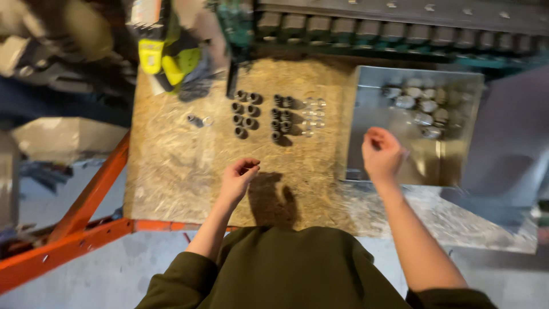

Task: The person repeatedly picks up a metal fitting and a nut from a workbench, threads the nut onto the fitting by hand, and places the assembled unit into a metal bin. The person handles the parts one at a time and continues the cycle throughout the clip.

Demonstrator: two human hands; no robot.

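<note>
My left hand (pixel 238 177) hovers over the chipboard worktop (pixel 171 166), fingers curled loosely, nothing visible in it. Beyond it lie several dark round fittings (pixel 245 113) in rows, a second dark group (pixel 281 117), and small clear or silvery pieces (pixel 311 114). My right hand (pixel 380 154) hangs at the near left edge of a shiny metal tray (pixel 457 166), fingers bent inward; whether it pinches a small part is too blurred to tell. Several silvery fittings (pixel 420 103) lie in the tray's far part.
A yellow-green power tool (pixel 166 57) rests at the board's far left corner. Two loose small parts (pixel 198 121) lie left of the rows. An orange steel frame (pixel 91 200) runs along the left and front. A roller conveyor (pixel 400 31) crosses behind.
</note>
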